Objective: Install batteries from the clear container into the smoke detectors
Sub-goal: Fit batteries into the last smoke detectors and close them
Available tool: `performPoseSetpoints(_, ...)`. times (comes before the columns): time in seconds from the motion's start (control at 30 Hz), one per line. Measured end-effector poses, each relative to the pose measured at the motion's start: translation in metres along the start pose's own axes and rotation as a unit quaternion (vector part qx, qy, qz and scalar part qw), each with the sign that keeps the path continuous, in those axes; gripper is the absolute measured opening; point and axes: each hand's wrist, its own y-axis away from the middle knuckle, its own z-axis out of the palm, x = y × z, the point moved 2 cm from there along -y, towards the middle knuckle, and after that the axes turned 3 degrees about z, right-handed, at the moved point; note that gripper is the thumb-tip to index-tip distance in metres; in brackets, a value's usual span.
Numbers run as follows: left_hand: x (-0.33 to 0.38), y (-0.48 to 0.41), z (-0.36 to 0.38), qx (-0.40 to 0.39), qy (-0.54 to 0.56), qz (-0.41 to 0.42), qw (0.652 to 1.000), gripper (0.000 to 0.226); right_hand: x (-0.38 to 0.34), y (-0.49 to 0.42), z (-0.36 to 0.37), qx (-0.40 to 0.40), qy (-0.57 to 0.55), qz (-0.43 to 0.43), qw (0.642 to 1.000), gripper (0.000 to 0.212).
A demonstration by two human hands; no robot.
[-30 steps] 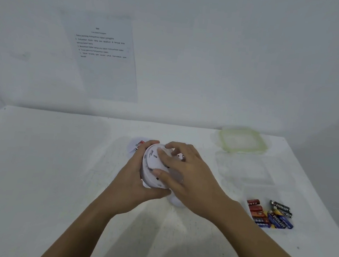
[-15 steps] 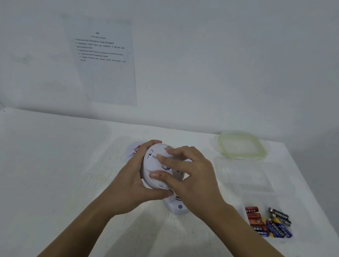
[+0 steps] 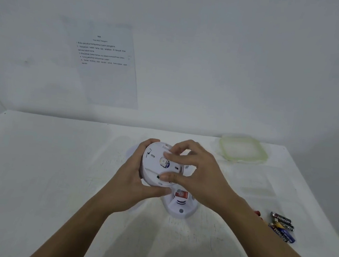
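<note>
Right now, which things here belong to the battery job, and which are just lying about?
In the job: held smoke detector, second smoke detector, batteries, clear container.
Lying about: green-rimmed lid, printed sheet on the wall.

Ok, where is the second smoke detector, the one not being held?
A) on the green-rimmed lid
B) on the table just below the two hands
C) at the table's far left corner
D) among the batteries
B: the second smoke detector lies on the table directly under the left hand and right hand, which hold the raised smoke detector.
</note>
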Motion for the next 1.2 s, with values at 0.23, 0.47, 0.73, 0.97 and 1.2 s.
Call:
performPoseSetpoints(0.23,0.003,-0.001,-0.002,0.009,0.041,0.001,0.999,0.091,0.0,-0.001,-0.001,0.065,-0.012,-0.022,0.998,0.048)
performPoseSetpoints(0.47,0.005,-0.001,0.0,0.036,0.052,0.023,0.998,0.09,-0.001,-0.002,0.007,0.109,-0.031,-0.045,0.993,0.049)
performPoseSetpoints(0.73,0.007,-0.006,0.003,0.064,0.018,0.034,0.997,0.084,-0.008,-0.006,0.013,0.153,0.001,-0.06,0.986,0.056)
performPoseSetpoints(0.97,0.018,-0.008,0.002,0.034,0.023,0.044,0.998,0.082,-0.007,-0.006,0.013,0.138,0.052,-0.1,0.984,0.042)
performPoseSetpoints(1.2,0.019,-0.01,-0.004,-0.016,0.008,0.031,0.999,0.087,-0.007,-0.008,0.005,0.042,0.077,-0.143,0.986,0.035)
